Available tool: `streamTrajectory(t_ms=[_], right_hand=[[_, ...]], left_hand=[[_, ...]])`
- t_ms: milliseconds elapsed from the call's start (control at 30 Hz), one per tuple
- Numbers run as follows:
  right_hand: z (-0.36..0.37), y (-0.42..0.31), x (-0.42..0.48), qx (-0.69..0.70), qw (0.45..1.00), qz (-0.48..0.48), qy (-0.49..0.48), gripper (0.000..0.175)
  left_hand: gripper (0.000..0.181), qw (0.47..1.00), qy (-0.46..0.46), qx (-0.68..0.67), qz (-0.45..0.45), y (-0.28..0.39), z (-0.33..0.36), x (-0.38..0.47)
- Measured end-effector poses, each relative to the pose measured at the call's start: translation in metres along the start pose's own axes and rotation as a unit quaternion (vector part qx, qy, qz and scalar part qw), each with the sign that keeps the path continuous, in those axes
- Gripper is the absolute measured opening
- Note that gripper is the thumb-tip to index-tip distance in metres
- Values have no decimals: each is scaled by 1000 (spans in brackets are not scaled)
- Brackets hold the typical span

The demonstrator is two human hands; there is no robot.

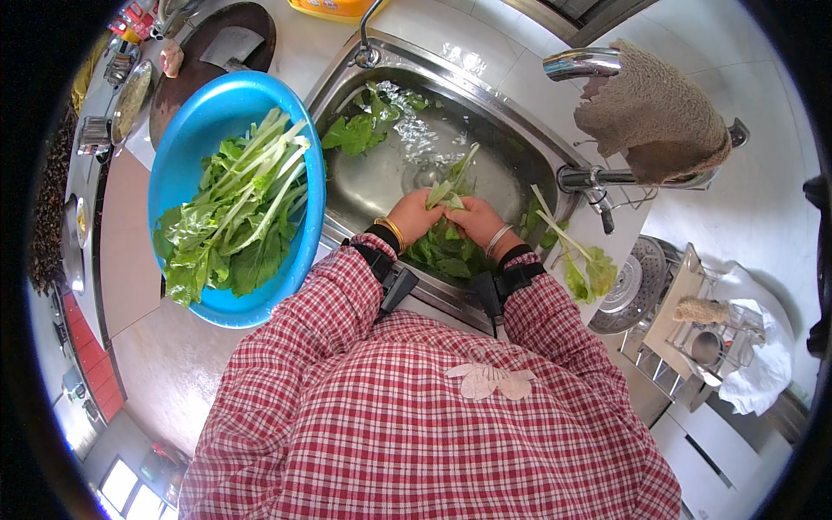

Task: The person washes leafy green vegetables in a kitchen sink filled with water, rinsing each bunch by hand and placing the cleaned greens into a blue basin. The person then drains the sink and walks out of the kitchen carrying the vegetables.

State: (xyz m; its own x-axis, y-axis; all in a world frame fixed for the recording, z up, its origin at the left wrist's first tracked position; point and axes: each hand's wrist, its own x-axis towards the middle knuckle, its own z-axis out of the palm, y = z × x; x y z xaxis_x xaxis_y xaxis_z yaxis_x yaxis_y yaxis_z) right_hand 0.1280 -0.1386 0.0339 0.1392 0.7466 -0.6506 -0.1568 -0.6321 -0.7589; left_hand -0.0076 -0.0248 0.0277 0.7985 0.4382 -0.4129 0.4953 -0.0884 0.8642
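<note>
Both my hands meet over the near part of a steel sink with water in it. A bunch of leafy greens with pale stalks is gripped between my left hand and my right hand. The stalk ends point up and away from me, and dark leaves lie in the water below my hands. More loose leaves float at the sink's far left corner. To my left, a blue plastic basin holds a heap of greens with their stalks towards the upper right.
A round chopping board with a cleaver lies behind the basin. At the right rim are discarded-looking yellowish leaves. A brown towel hangs over the metal faucet pipe. A wire rack stands further right.
</note>
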Motion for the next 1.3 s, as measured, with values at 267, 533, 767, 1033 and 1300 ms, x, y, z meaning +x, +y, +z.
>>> streamTrajectory(t_ms=[267,533,767,1033,1300], right_hand=[[5,5,5,-73,996,-1,54,24],[10,13,16,-23,996,-82,12,27],[12,5,7,146,983,-108,3,38],[18,9,14,-134,974,-175,52,49],[1,-8,-3,-336,942,-4,17,33]], left_hand=[[31,977,150,95,-122,-9,-5,2],[32,904,5,-392,-170,-4,0,-6],[30,860,90,-448,-227,7,-7,-10],[29,885,27,-437,-156,7,-3,-11],[33,797,196,-528,-219,3,-13,-8]])
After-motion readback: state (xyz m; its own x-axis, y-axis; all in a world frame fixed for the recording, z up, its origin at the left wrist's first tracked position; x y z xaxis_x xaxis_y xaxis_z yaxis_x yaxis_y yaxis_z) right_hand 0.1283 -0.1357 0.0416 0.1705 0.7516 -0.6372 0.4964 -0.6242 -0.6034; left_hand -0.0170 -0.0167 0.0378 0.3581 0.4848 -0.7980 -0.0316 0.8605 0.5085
